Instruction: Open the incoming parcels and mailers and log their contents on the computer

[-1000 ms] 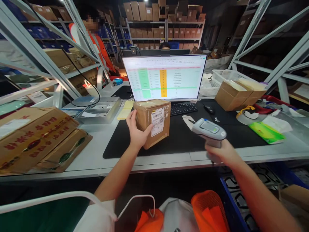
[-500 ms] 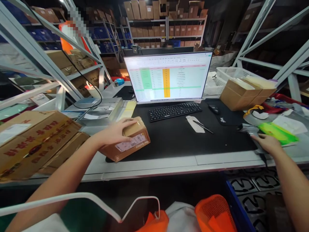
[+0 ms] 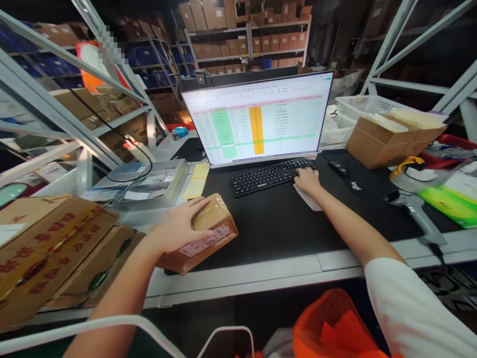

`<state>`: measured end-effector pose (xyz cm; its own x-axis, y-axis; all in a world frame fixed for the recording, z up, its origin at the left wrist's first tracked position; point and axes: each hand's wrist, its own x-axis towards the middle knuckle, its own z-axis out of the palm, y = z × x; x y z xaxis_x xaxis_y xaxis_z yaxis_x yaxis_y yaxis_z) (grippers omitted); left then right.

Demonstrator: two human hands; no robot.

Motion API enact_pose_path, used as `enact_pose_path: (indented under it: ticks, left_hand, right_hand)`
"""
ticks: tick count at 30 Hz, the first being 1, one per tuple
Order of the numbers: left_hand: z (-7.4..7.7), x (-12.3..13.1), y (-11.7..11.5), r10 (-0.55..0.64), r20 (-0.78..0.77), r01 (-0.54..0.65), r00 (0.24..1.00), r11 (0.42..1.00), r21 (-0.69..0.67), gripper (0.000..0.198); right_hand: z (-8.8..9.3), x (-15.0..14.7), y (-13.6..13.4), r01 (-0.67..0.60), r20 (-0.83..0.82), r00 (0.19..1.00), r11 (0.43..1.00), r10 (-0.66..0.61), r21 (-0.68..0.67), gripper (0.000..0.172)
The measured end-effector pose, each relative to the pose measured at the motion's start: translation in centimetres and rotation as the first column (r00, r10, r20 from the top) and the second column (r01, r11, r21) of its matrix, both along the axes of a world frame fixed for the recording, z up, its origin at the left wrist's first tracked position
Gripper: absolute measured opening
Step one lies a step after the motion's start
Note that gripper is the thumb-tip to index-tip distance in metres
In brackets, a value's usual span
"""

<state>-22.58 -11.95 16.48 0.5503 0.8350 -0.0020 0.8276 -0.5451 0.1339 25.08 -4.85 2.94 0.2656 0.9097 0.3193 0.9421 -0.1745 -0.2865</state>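
Gripping the box (image 3: 214, 216) with my left hand (image 3: 181, 226) at the mat's (image 3: 276, 228) eight o'clock. Right hand (image 3: 308, 181), one o'clock, by the keyboard (image 3: 261, 180); closure I can't tell. Box looks light, stiff, tape probably slick; I'd clasp opposite sides.

"better" on the small cardboard box (image 3: 213, 215), "logi" on the black mouse pad (image 3: 364, 180)
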Motion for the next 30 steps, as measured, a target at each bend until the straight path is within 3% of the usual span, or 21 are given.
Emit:
enact_pose_path:
  ticks: [4,11,16,20,23,25,27,30]
  left_hand:
    - [0.8,0.7,-0.9,0.026,-0.015,-0.026,1.0,0.999,-0.034,0.101]
    - [1.1,1.1,-1.3,0.023,0.007,-0.022,1.0,0.999,-0.05,0.098]
    - [1.1,0.6,-1.0,-0.014,0.098,0.02,0.995,0.998,-0.063,0.097]
    - [3.0,0.8,-1.3,-0.146,0.119,0.161,0.982,0.979,-0.129,0.102]
    - [4.4,3.1,-1.7,-0.297,-0.01,0.295,0.955,0.952,-0.079,0.102]
    - [4.4,5.7,-1.9,-0.396,-0.11,0.391,0.911,0.918,-0.07,0.098]
    - [3.7,8.5,-2.1,-0.45,-0.177,0.443,0.875,0.893,-0.078,0.095]
    - [1.9,11.3,-2.8,-0.423,-0.225,0.423,0.878,0.905,-0.052,0.091]
  right_hand:
    - [0.0,-0.8,1.1,0.097,0.057,0.994,0.995,-0.095,-0.036,0.043]
    - [0.5,0.0,0.0,0.038,0.102,0.994,0.996,-0.03,-0.08,0.049]
    - [0.5,4.0,-4.9,0.036,0.086,0.996,0.976,-0.018,-0.214,0.046]
    - [-0.4,6.9,-10.1,0.055,0.069,0.997,0.929,-0.031,-0.366,0.041]
    - [-0.8,7.3,-12.6,0.053,0.075,0.997,0.92,-0.026,-0.388,0.041]
    - [-0.9,6.9,-13.3,0.058,0.099,0.995,0.929,-0.024,-0.365,0.037]
    - [-0.9,6.4,-13.7,0.061,0.13,0.991,0.941,-0.019,-0.333,0.035]
    - [-0.9,6.5,-14.6,0.072,0.158,0.987,0.952,-0.025,-0.296,0.034]
